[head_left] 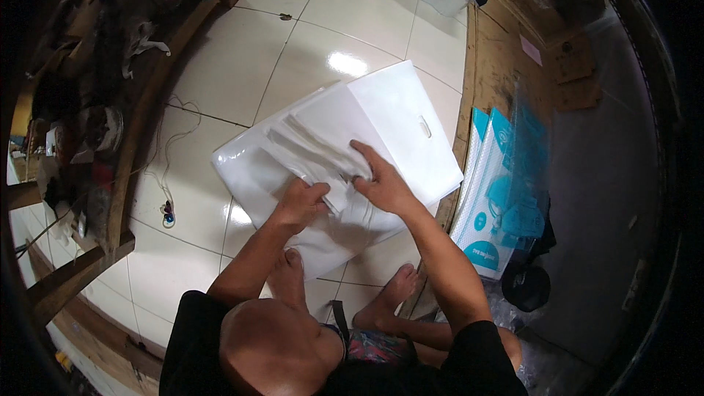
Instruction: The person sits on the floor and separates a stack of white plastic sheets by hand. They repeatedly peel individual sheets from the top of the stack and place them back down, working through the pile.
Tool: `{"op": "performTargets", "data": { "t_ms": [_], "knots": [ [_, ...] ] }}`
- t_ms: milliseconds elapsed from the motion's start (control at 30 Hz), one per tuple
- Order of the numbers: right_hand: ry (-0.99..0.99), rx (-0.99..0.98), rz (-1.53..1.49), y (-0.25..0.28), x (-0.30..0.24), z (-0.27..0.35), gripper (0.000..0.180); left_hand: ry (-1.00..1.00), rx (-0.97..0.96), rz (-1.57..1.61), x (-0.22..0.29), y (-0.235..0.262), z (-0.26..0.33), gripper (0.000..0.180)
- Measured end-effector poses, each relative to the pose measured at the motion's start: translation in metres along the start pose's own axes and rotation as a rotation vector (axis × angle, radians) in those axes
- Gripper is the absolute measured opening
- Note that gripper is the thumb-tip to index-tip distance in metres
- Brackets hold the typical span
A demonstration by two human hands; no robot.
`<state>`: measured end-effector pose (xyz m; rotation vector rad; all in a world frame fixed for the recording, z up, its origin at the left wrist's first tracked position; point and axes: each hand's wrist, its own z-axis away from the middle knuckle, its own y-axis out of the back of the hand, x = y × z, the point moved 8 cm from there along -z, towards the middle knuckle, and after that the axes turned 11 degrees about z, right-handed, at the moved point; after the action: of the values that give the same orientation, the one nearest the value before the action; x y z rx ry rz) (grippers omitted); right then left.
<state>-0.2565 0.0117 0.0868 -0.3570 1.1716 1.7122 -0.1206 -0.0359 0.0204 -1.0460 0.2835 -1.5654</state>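
Creased white sheeting [312, 148], probably plastic, bunches at the hands [387, 189].

We see smooth, glossy white plastic bags [396, 95], shiny tile floor [345, 7] beneath the bags, scuffed matt wooden board [495, 66] and glossy teal-and-white plastic packs [473, 213] right of them, rough wooden beam [119, 209] to their left.

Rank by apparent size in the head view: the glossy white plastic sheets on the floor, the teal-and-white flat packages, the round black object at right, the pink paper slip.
1. Glossy white plastic sheets
2. Teal-and-white flat packages
3. Round black object
4. Pink paper slip
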Motion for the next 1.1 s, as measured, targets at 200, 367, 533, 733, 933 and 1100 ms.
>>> {"op": "performTargets", "data": {
  "t_ms": [200, 367, 533, 733, 933, 1100],
  "knots": [
    [0.04, 0.07, -0.154, 0.042, -0.009, 0.007, 0.071, -0.123, 0.086, -0.053, 0.014, 0.015, 0.002, 0.029],
    [0.081, 0.035, -0.141, 0.039, -0.011, 0.005, 0.072, -0.151, 0.123, -0.037, 0.004, 0.024, -0.011, 0.029],
    [0.052, 0.022, -0.111, 0.028, -0.007, 0.004, 0.07, -0.065, 0.108, 0.018, -0.003, 0.023, -0.011, 0.039],
    [0.178, -0.054, 0.22, -0.017, -0.018, 0.0, 0.095, -0.069, 0.023, 0.153, -0.003, -0.015, -0.004, 0.039],
    [0.044, -0.052, 0.101, -0.005, -0.01, -0.001, 0.076, -0.036, -0.086, 0.199, 0.004, -0.013, 0.002, 0.036],
    [0.184, 0.091, -0.081, 0.032, -0.01, 0.001, 0.066, -0.025, -0.058, 0.16, 0.001, 0.007, 0.001, 0.032]
  ]
}}
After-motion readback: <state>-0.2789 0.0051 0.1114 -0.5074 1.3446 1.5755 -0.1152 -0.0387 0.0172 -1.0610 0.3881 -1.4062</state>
